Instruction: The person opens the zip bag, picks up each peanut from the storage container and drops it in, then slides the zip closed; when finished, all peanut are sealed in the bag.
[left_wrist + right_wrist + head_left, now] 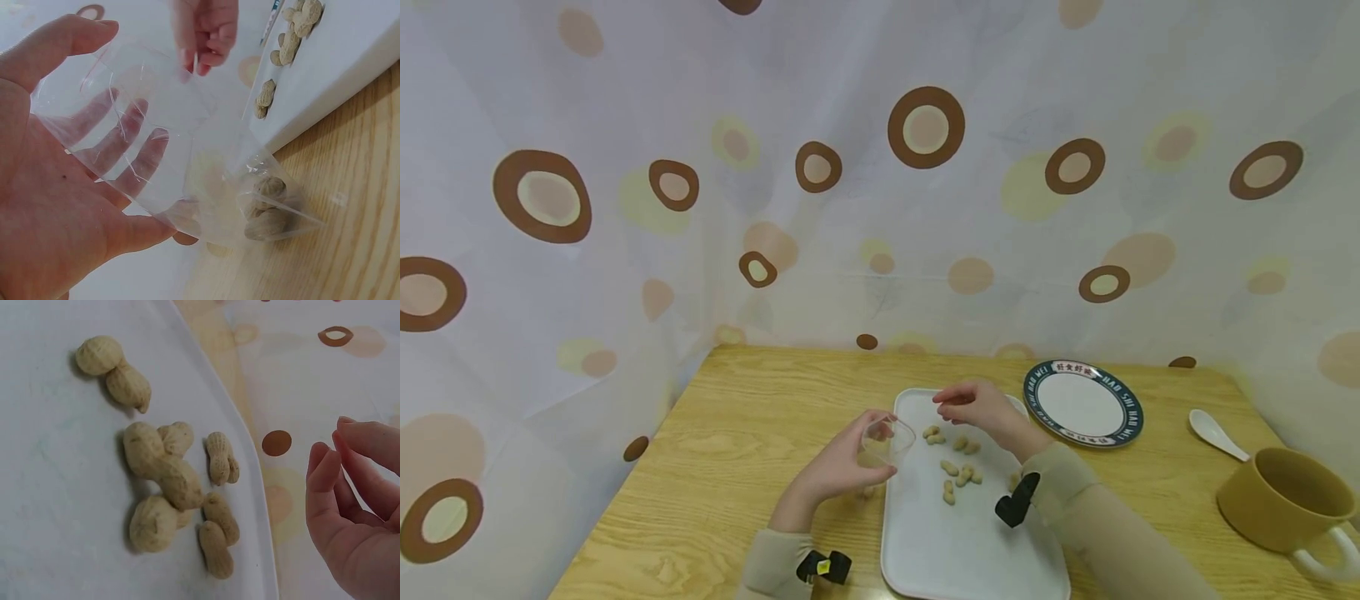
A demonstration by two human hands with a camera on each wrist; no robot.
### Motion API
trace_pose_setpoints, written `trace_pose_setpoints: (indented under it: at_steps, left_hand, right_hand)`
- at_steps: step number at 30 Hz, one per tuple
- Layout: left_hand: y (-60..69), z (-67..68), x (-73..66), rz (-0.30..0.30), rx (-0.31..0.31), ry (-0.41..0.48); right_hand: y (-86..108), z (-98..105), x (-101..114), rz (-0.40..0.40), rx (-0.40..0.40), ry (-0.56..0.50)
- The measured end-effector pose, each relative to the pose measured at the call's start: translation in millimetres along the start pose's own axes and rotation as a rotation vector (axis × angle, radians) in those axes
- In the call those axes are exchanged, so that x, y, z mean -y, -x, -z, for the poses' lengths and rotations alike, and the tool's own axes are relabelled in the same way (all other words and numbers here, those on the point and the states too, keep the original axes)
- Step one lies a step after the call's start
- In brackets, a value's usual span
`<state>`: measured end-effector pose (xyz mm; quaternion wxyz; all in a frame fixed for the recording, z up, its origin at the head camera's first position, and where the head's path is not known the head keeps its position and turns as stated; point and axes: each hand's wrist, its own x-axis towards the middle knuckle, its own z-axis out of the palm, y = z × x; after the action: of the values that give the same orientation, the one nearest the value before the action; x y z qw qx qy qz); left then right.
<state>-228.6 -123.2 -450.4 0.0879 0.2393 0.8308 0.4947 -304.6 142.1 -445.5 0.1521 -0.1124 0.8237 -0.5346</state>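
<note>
The left hand (pixel 850 462) grips a clear plastic bag (pixel 883 442), unshelled peanuts (pixel 265 225) in its bottom corner, by the left edge of a white tray (pixel 970 554). The right hand (pixel 992 414), fingers loosely bent, apparently holding nothing, hangs above the tray's far end near scattered peanuts (pixel 950 468). A dark-rimmed plate (pixel 1082 404) lies toward the bench's (pixel 775 392) far edge.
</note>
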Motion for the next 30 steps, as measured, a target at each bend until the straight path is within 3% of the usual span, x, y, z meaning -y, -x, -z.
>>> trace_pose_setpoints:
  at_steps: [12,24,30]
  left_hand:
    - [-0.2,-1.0,0.9,0.012,-0.002,0.006]
    - [-0.2,-1.1,3.3,0.009,-0.014,-0.003]
    - [0.7,0.8,4.4,-0.001,-0.020,0.001]
  right_hand:
    - [-12.1,-8,-25,-0.097,-0.042,0.088]
    - [-18.3,-19,-22,-0.095,-0.039,0.151]
    - [-22.0,-24,-24,-0.091,-0.022,0.246]
